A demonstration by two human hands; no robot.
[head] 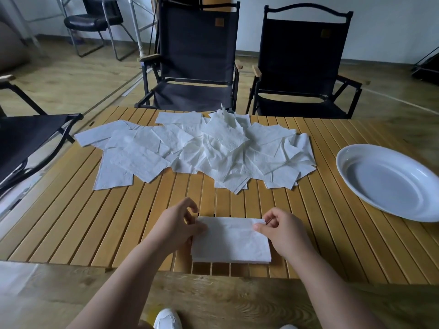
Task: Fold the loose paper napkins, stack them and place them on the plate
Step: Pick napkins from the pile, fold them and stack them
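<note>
Both hands are on one white folded napkin (pixel 231 241) that lies flat on the desk (pixel 95 222), close to the near edge. The left hand (pixel 180 224) pinches the far left corner of it between thumb and fingers. The other fingers of that hand are curled up above the paper. The right hand (pixel 282 231) pinches the far right corner in the same way, with its thumb on top of the paper. So each hand has a small, tight hold on a corner, and the napkin sits right between them. Thin layers show along its near edge.

Past the hands, farther out on the desk, lies a big messy pile of loose napkins (pixel 202 148). They are white, spread wide and lie over each other. Some are crumpled and some are flat. The pile does not touch the hands.

Off to the right of the right hand, and a bit farther out, sits a white oval plate (pixel 389 184). It is well apart from the pile.

Two black chairs (pixel 197 55) stand behind the desk. A white shoe (pixel 167 319) shows below the arms on the wood floor.
</note>
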